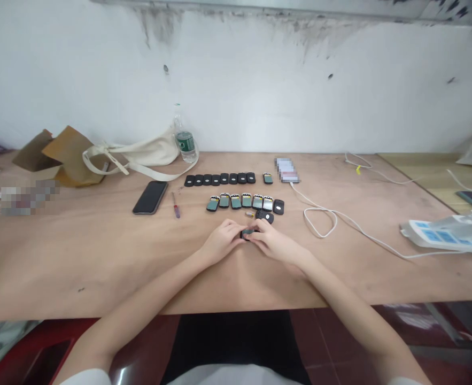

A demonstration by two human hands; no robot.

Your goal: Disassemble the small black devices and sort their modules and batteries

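Observation:
Between my two hands, low over the table, is a small black key-fob-like device (244,233), partly covered by my fingers. My left hand (224,240) pinches its left side. The fingers of my right hand (271,241) are bent onto its right side and top. Just beyond the right fingers lie black case pieces (265,216) and a small yellow-and-silver part (249,214). Behind them runs a row of opened devices (236,201) with grey-green faces, ending at a closed black one (278,207). Farther back sits a row of several closed black devices (216,179).
A screwdriver (175,206) and black phone (150,198) lie left, near a water bottle (185,141), cream bag (151,152) and brown paper bag (69,155). Another phone (287,170) trails a white cable (356,228) rightward near a power strip (440,235). A wall (236,85) stands behind.

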